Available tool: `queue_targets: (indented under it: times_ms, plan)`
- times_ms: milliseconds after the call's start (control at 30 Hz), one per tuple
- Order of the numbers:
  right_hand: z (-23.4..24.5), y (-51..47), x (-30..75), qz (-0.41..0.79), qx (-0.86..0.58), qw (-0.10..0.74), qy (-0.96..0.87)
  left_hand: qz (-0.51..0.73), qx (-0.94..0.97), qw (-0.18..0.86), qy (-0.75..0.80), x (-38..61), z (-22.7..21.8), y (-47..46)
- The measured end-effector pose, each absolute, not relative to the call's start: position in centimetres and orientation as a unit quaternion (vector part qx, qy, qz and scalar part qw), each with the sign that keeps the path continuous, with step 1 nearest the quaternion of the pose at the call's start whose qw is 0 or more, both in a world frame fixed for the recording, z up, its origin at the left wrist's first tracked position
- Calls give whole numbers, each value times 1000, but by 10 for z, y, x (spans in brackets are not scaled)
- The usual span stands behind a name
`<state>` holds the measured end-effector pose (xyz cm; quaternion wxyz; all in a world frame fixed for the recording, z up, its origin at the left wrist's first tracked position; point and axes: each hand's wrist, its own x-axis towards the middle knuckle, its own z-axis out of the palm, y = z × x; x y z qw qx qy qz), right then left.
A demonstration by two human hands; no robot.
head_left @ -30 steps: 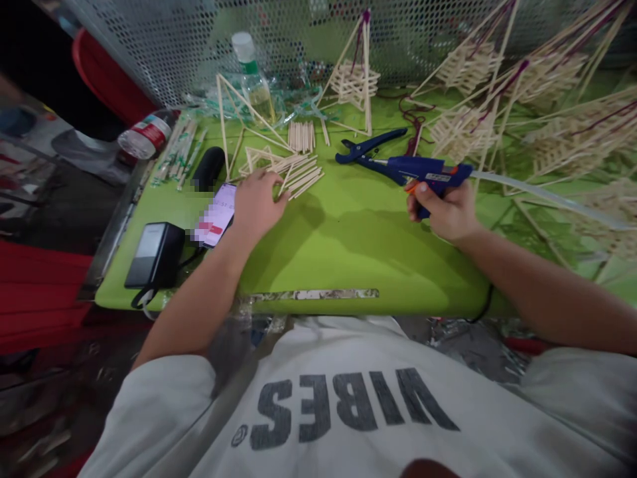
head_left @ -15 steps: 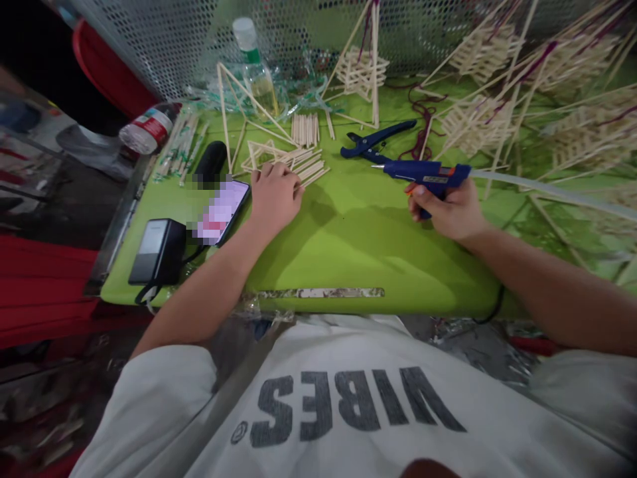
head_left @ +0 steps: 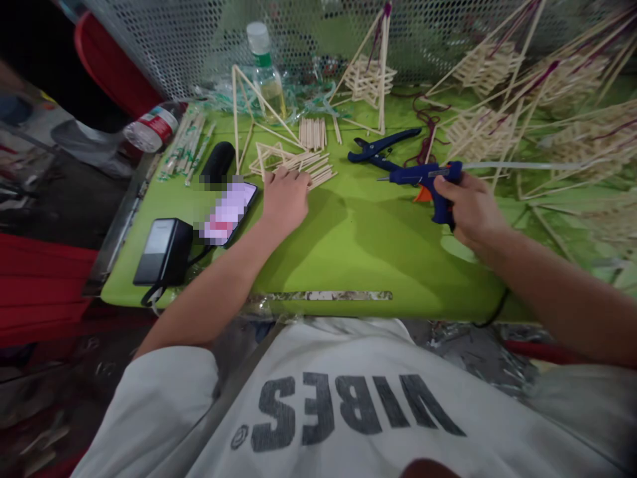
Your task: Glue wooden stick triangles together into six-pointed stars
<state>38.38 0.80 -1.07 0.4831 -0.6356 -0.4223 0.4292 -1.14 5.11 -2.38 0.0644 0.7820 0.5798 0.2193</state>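
My left hand lies at the near end of a loose pile of thin wooden sticks. Its fingers are bent down and closed, with the tips hidden, so what they pinch does not show. Just beyond it is a small star-like frame of glued sticks. My right hand grips a blue hot glue gun, thumb on its side and nozzle pointing left. The orange trigger shows below the body, and a long whitish glue stick trails out of the back.
Dark blue cutting pliers lie beyond the glue gun. A stick bundle, triangular stick frame and bottle stand farther back. Phone and power bank lie left. Woven stick structures crowd the right.
My right hand has shifted its hold on the glue gun: its fingers have come off the trigger and the handle now shows more. The view has shifted slightly; my left hand stays by the sticks.
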Motion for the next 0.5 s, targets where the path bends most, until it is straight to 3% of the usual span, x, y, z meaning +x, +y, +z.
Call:
queue_targets:
  times_ms: [333, 500]
  plan:
    - [11, 7, 395, 427, -730, 379, -376, 61, 788, 30, 612, -5, 11, 39]
    - [14, -9, 399, 380, -765, 325, -406, 60, 787, 31, 613, -5, 15, 37]
